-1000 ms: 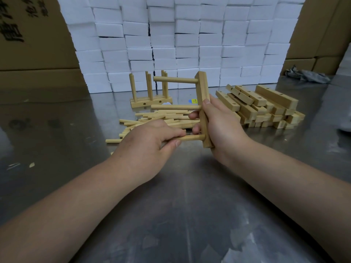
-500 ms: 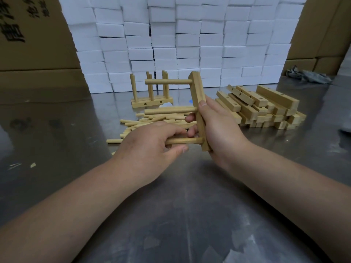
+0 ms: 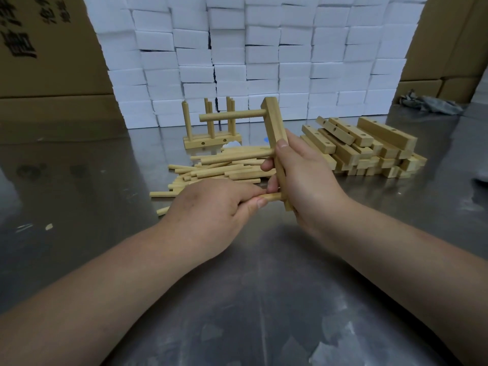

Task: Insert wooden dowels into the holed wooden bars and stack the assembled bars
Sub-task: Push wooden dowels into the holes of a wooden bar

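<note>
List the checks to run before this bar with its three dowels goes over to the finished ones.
1. The right hand grips the upright pale wooden bar: ok.
2. The top round wooden dowel meets the bar squarely: ok.
3. The middle dowel meets the bar: ok.
4. The bottom dowel, gripped by the left hand, is pushed fully home: cannot tell, its depth is hidden.
5. The finished dowelled bars stand upright on the steel table behind the loose dowels: ok.

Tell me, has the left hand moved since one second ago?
Yes. Against the unmoved dowel pile, the left hand, pinching a dowel, has shifted right, toward the bar in the right hand.
</note>
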